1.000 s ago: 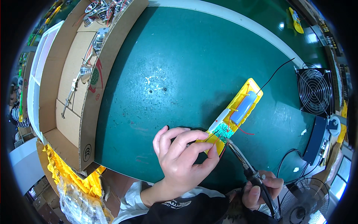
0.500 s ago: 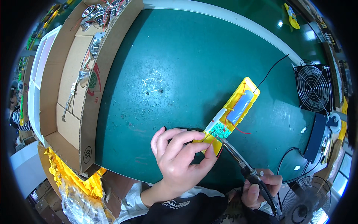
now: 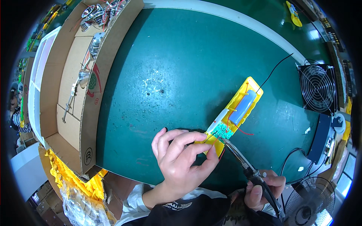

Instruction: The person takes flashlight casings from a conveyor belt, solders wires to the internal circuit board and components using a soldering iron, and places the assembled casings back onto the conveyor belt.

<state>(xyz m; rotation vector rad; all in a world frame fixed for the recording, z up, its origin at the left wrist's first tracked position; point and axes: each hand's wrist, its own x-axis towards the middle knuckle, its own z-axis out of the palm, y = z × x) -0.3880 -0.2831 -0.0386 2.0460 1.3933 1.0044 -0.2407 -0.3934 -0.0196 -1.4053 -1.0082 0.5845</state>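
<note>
A long yellow plastic housing [image 3: 232, 104] lies slanted on the bench. In it sit a blue cylindrical cell [image 3: 244, 108], a white strip [image 3: 217, 120] and a small green circuit board [image 3: 225, 130]. My left hand [image 3: 180, 158] is at the housing's near end, thumb and index finger pinching thin wires that run to the board. My right hand [image 3: 264, 190] grips the dark handle of a soldering iron [image 3: 241, 161], whose tip meets the board's near edge. A black wire [image 3: 272, 72] and a red wire [image 3: 245, 133] stick out loose.
On the left, a cardboard box [image 3: 87, 124] holds several shiny reflector cups [image 3: 100, 17] with wires. A square black fan [image 3: 317, 88] and a dark blue boxy device [image 3: 319, 138] stand at the right, with a round wire-guard fan [image 3: 307, 205] below. The green bench [image 3: 166, 56] spreads between.
The view has shifted very slightly. Both hands, the soldering iron and the housing keep nearly the same places.
</note>
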